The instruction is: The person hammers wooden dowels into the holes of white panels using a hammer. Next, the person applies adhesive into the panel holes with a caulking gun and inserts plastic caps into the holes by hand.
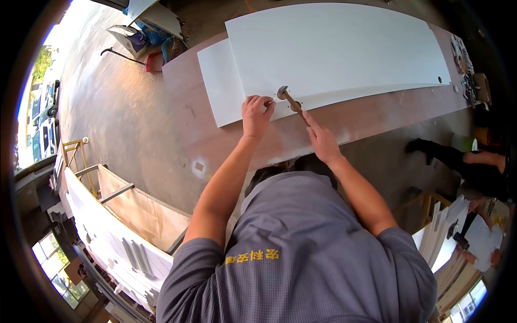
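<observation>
A short row of yellow Chinese characters stands on the dark grey, short-sleeved, textured fabric shirt at the lower centre of the frame; 科 and 安 seem legible, while the leftmost character, distorted, cannot be read surely.

White panel, brown-handled hammer

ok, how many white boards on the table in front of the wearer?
2: the large board lying along the table, and a second board sticking out past its left end, apparently partly beneath it. More could be hidden underneath.
</observation>
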Available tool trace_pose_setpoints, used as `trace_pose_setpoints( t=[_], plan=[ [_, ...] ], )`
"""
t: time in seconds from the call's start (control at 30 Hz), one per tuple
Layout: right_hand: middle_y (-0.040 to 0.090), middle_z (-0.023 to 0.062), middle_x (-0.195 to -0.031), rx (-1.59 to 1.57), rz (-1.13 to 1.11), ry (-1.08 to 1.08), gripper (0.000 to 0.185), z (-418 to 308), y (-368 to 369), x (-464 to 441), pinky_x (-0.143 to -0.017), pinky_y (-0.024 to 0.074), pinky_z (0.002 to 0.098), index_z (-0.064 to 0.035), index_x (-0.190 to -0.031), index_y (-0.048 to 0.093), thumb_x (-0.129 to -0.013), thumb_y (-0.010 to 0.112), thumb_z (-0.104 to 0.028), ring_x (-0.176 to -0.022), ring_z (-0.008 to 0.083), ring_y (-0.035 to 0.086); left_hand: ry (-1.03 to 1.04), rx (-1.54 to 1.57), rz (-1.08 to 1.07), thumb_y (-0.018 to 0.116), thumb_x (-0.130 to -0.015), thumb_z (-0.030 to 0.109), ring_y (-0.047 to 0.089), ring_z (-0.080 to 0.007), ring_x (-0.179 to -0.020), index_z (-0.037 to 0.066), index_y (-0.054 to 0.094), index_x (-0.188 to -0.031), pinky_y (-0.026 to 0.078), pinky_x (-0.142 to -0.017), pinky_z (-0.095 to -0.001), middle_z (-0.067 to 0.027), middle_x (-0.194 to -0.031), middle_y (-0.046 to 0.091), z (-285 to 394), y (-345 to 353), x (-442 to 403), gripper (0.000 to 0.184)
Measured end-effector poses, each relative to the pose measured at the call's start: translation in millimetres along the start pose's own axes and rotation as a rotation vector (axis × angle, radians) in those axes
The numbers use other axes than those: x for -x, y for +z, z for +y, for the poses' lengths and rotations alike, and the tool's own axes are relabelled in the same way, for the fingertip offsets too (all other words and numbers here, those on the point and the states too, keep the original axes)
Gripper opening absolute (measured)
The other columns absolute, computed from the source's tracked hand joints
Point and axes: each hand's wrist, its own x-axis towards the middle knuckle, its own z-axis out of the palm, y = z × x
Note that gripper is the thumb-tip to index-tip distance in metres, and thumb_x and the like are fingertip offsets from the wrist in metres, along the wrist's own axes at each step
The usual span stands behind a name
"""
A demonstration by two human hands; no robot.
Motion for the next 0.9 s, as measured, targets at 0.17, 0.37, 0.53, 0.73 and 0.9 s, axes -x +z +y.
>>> trace_pose_setpoints(
  t=[0.17, 0.37, 0.53, 0.73, 0.9],
  plan=[
    [0.066, 0.0232, -0.101, -0.092, 0.313, -0.110, 0.056, 44, 2, 53, -0.076, 0.0519, 0.0445, -0.0292, -0.152, 0.037, -0.100, 0.051, -0.014, -0.087, 0.0414, 0.064, 0.266, -0.105, -0.029, 0.074, -0.078, 0.013, 0.060, -0.0230, -0.107, 0.012, 0.073, -0.087, 0.043, -0.094, -0.0422, -0.0001, -0.084, 0.069, 23, 46, -3, 0.010],
    [0.063, 0.0254, -0.095, -0.079, 0.247, 0.062, 0.055, 38, 3, 30, -0.074, 0.0507, 0.0449, -0.0285, -0.152, 0.037, -0.101, 0.049, -0.012, -0.082, 0.0435, 0.062, 0.238, -0.194, -0.100, 0.073, -0.077, 0.014, 0.047, -0.0303, -0.130, 0.012, 0.073, -0.081, 0.032, -0.114, -0.0518, -0.0037, -0.110, 0.063, 37, 51, -11, 0.005],
    [0.063, 0.0257, -0.093, -0.068, 0.168, 0.171, 0.056, 27, 0, 16, -0.073, 0.0499, 0.0457, -0.0276, -0.152, 0.036, -0.100, 0.049, -0.011, -0.080, 0.0436, 0.061, 0.202, -0.191, -0.108, 0.073, -0.076, 0.015, 0.040, -0.0343, -0.136, 0.012, 0.075, -0.078, 0.022, -0.119, -0.0563, -0.0057, -0.120, 0.058, 27, 61, -13, 0.004],
    [0.064, 0.0237, -0.097, -0.101, 0.304, -0.084, 0.057, 43, 15, 43, -0.076, 0.0509, 0.0465, -0.0249, -0.152, 0.036, -0.099, 0.051, -0.010, -0.088, 0.0442, 0.062, 0.173, -0.160, -0.110, 0.076, -0.074, 0.016, 0.037, -0.0349, -0.137, 0.013, 0.076, -0.076, 0.018, -0.119, -0.0592, -0.0057, -0.122, 0.056, 32, 64, -10, 0.004],
    [0.064, 0.0231, -0.099, -0.087, 0.323, -0.096, 0.057, 43, 18, 47, -0.076, 0.0512, 0.0469, -0.0260, -0.152, 0.037, -0.098, 0.052, -0.010, -0.088, 0.0440, 0.062, 0.170, -0.179, -0.125, 0.076, -0.072, 0.016, 0.037, -0.0343, -0.138, 0.012, 0.075, -0.075, 0.018, -0.119, -0.0588, -0.0048, -0.123, 0.054, 30, 65, -10, 0.005]
  ],
)
